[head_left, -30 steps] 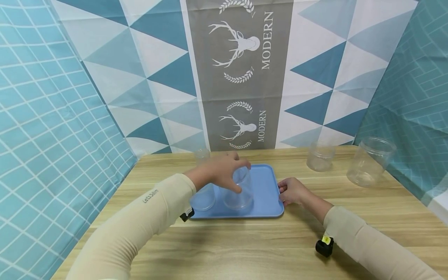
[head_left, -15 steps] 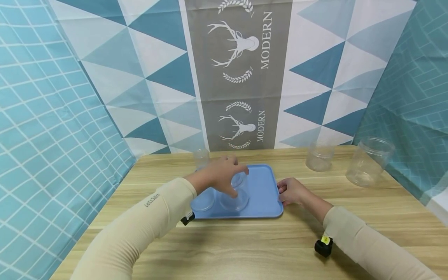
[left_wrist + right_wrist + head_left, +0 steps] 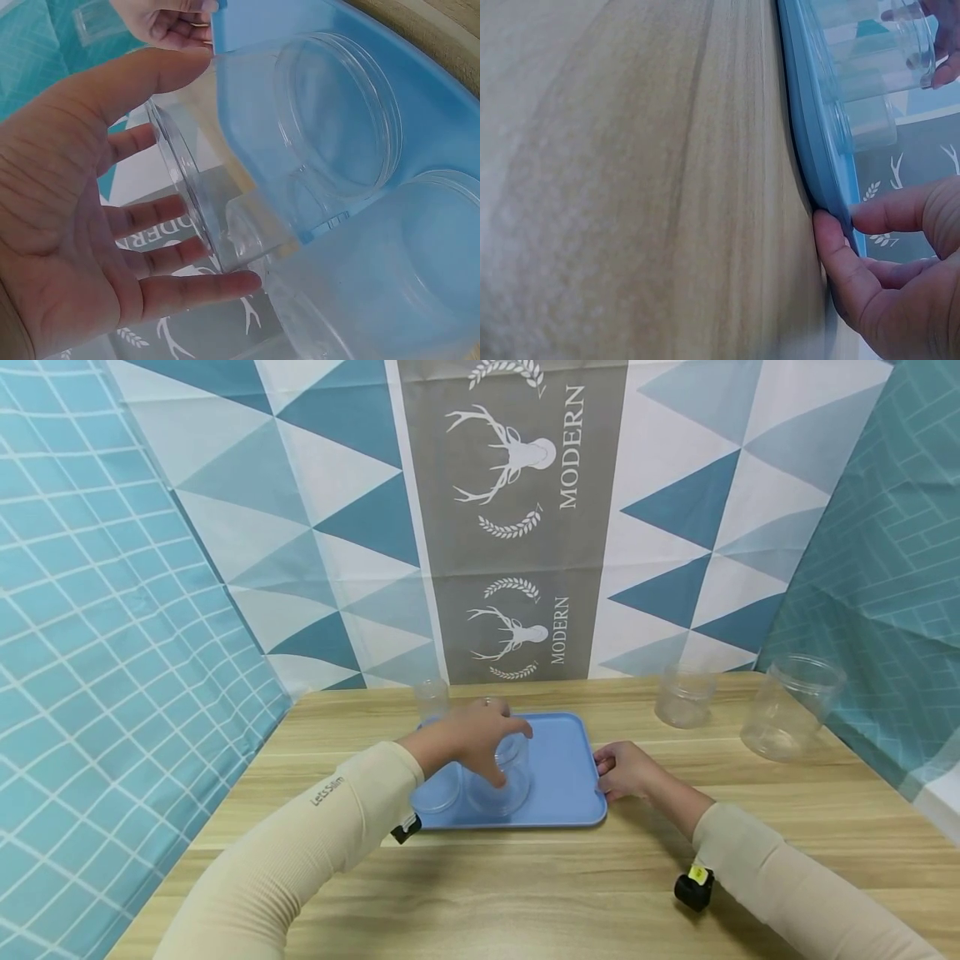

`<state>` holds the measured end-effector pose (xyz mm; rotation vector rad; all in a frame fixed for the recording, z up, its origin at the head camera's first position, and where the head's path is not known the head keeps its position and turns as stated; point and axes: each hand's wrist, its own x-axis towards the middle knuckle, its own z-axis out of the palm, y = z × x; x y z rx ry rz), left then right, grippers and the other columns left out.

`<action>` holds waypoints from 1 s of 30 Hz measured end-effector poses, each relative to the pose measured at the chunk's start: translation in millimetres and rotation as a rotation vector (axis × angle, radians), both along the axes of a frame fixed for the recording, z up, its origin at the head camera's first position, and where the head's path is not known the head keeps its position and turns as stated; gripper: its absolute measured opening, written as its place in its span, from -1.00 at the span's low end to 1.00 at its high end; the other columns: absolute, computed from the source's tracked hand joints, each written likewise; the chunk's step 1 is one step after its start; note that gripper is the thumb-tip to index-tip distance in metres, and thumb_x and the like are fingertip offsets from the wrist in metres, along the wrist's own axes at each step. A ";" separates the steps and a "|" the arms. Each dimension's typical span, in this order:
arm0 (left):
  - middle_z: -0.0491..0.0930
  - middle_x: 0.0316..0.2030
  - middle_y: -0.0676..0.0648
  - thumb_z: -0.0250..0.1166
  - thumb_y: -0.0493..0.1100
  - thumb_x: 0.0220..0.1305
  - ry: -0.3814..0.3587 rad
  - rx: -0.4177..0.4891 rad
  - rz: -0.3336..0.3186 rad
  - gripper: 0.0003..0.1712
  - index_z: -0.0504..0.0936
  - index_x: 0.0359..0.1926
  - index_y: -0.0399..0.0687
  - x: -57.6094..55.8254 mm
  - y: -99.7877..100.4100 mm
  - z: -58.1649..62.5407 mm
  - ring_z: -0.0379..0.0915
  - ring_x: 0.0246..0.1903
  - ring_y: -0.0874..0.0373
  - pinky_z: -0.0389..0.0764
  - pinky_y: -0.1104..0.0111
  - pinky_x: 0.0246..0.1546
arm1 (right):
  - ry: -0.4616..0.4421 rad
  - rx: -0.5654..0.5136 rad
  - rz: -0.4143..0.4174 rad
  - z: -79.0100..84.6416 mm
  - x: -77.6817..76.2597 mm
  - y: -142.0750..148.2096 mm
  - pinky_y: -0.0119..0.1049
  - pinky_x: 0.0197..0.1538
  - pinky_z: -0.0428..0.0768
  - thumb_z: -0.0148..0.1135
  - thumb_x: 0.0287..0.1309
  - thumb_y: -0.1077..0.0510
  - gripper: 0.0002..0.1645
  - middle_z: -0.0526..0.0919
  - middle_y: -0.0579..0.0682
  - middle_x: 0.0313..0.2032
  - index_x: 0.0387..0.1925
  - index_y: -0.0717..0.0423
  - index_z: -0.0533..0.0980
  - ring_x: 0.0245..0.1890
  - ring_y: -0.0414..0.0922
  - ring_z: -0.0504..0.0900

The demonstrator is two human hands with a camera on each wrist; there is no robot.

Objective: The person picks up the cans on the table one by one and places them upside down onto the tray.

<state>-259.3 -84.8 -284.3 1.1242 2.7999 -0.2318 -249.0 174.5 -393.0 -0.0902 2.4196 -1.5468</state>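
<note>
A clear plastic jar [image 3: 516, 789] stands on the blue tray [image 3: 566, 768]. My left hand [image 3: 476, 735] holds the jar round its upper end. In the left wrist view the thumb lies along one side of the jar [image 3: 255, 112] and the spread fingertips reach its rim. A second clear jar [image 3: 435, 793] stands just left of it on the tray, partly behind the forearm. My right hand [image 3: 628, 770] pinches the tray's right edge near the front corner. In the right wrist view its thumb is over the tray's rim [image 3: 810, 127] and its fingers are at the underside.
A narrow clear jar [image 3: 431, 697] stands at the tray's back left. A short clear jar [image 3: 686, 697] and a larger one [image 3: 791, 710] stand on the wooden table [image 3: 487, 893] at the right. Patterned cloth [image 3: 337, 485] hangs behind and at both sides.
My left hand has moved slightly left and a little down, with the clear jar shifting left on the tray. My right hand stays at the tray's edge.
</note>
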 end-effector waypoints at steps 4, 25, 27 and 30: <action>0.40 0.17 -0.11 0.53 0.19 -0.11 0.003 -0.013 -0.003 -0.08 0.40 0.33 0.28 2.0 1.3 2.0 0.37 0.10 -0.02 0.53 0.17 0.02 | -0.009 -0.011 -0.002 -1.1 -0.1 0.4 -0.15 -0.32 0.71 0.18 -0.08 0.61 -0.34 0.42 0.19 -0.29 0.14 0.67 0.26 -0.38 -0.03 0.54; 0.44 0.22 -0.04 0.43 0.25 0.04 0.053 0.114 -0.100 -0.15 0.42 0.33 0.09 12.7 21.8 7.2 0.42 0.13 0.06 0.49 0.18 0.12 | 0.008 -0.010 0.011 2.1 9.4 3.0 -0.18 -0.34 0.71 0.22 -0.06 0.56 -0.30 0.45 0.18 -0.30 0.17 0.71 0.24 -0.40 -0.10 0.54; 0.43 0.24 -0.05 0.43 0.21 0.07 0.048 0.162 -0.101 -0.19 0.44 0.31 0.04 13.6 24.5 9.2 0.40 0.16 0.06 0.46 0.19 0.16 | 0.014 -0.007 0.021 2.3 10.9 3.9 -0.18 -0.34 0.71 0.22 -0.06 0.56 -0.30 0.45 0.18 -0.30 0.17 0.71 0.23 -0.39 -0.10 0.54; 0.42 0.24 -0.06 0.43 0.16 0.10 0.048 0.218 -0.105 -0.23 0.45 0.29 0.00 14.1 27.8 12.4 0.37 0.19 0.07 0.44 0.22 0.19 | 0.024 -0.005 0.022 1.5 12.3 5.2 -0.18 -0.35 0.71 0.23 -0.06 0.55 -0.30 0.44 0.17 -0.30 0.16 0.71 0.24 -0.39 -0.10 0.54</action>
